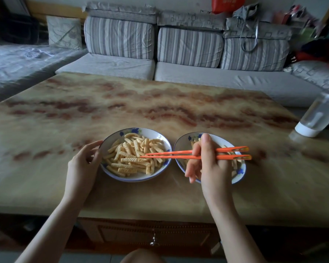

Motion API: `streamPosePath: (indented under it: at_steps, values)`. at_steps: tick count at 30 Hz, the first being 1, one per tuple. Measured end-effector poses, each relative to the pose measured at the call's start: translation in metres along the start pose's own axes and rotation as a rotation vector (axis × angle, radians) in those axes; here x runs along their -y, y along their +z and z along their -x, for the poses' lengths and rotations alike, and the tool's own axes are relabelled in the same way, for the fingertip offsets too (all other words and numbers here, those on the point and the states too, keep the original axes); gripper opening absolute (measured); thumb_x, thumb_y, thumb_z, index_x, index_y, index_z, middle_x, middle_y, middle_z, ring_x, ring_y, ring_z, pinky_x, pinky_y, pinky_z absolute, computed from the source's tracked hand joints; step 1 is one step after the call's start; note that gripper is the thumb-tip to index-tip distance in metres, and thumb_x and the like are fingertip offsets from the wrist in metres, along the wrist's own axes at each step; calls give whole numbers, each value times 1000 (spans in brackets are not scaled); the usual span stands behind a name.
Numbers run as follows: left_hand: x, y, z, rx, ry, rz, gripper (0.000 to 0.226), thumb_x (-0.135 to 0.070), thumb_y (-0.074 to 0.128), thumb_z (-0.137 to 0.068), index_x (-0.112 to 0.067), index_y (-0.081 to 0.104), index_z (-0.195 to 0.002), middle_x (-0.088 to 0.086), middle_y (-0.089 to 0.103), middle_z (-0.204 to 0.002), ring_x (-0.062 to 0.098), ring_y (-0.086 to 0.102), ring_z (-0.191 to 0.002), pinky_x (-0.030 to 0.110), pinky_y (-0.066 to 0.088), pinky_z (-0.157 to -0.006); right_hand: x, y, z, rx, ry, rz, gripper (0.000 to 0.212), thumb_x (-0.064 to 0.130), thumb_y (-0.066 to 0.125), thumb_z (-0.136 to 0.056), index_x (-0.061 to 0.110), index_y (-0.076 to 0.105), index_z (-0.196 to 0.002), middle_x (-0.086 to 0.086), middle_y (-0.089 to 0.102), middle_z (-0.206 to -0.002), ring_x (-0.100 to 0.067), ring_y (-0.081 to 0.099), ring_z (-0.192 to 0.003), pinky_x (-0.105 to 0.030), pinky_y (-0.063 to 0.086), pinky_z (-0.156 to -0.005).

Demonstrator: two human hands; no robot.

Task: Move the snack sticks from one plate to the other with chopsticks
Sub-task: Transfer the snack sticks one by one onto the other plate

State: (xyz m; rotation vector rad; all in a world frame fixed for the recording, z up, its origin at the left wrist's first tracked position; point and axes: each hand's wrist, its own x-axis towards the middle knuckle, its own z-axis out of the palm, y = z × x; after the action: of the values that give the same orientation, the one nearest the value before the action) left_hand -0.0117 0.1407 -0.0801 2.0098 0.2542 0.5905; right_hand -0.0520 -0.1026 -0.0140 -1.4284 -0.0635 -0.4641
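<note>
Two white plates with blue flower rims stand side by side on the marble-patterned table. The left plate [162, 138] is heaped with ridged yellow snack sticks [133, 157]. The right plate [240, 173] holds a few sticks, mostly hidden under my right hand [207, 164]. That hand grips orange chopsticks [171, 155] lying level, their tips slightly apart over the right part of the left plate's pile; I cannot tell whether a stick is pinched. My left hand [84, 164] curls around the left plate's left rim.
A clear plastic bottle with a white cap [317, 114] lies tilted at the table's far right edge. A grey striped sofa [179, 63] runs behind the table. A drawer front with a metal pull [153, 242] sits under the near edge.
</note>
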Motion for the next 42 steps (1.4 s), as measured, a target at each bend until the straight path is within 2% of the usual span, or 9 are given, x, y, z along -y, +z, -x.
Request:
streamPosePath:
  at_steps: [4,9,15,22,25,29,37,40,42]
  values:
    - [-1,0,0,-6,0,-3,29,-16,55,-93,-20,65,-120,-5,64,-89,-7,55,-76,-1,38,-60,1,-6,-3,-13,9,-23,43,40,44,-92,8,51,-64,-20,45,-43,-20,42,-31,-22,29,-34]
    - [3,1,-2,-5,-9,-6,28,-19,56,-93,-21,66,-119,-4,67,-89,-6,57,-77,0,38,-61,9,-32,-15,-171,-32,-52,43,31,38,-101,7,49,-66,-6,47,-36,-15,39,-27,-14,27,-33]
    - [5,1,-2,4,4,-1,28,-18,56,-93,-23,65,-119,-3,67,-92,11,60,-85,19,41,-68,14,-66,-27,-312,-95,15,42,31,38,-102,11,49,-67,-3,46,-37,-12,44,-31,-16,27,-33]
    - [6,2,-2,5,6,-10,29,-17,55,-94,-23,65,-120,-2,66,-93,12,59,-85,17,40,-68,4,-73,-31,-285,-129,177,42,30,41,-102,5,51,-70,-22,47,-46,-16,43,-33,-20,30,-34]
    - [6,2,-2,12,9,-8,29,-17,55,-94,-23,65,-121,-1,67,-94,12,60,-86,18,41,-68,-2,-70,-32,-264,-111,234,41,30,42,-102,8,51,-68,-12,48,-41,-19,42,-33,-23,30,-35]
    - [5,1,-2,11,15,-11,29,-18,56,-94,-22,65,-121,-1,66,-93,14,61,-86,27,40,-71,-4,-67,-32,-280,-85,280,44,33,40,-102,10,51,-66,-6,49,-39,-24,42,-36,-27,30,-37]
    - [5,1,-2,6,17,-13,29,-16,55,-94,-22,65,-120,-2,67,-95,10,61,-84,22,42,-69,9,-62,-29,-366,-84,79,42,30,38,-103,13,46,-66,1,47,-37,-14,46,-32,-20,31,-34]
    - [5,1,-2,3,9,-13,29,-15,55,-94,-22,65,-120,-5,65,-93,-2,58,-77,14,40,-62,12,-51,-23,-304,-40,-25,42,29,37,-103,12,45,-65,3,45,-36,-12,44,-31,-16,29,-34]
    - [5,1,-2,1,3,-16,29,-15,55,-93,-22,66,-120,-5,66,-92,-1,57,-77,11,40,-61,10,-41,-19,-240,-10,-55,41,29,38,-102,11,45,-66,1,46,-36,-12,43,-30,-15,29,-33]
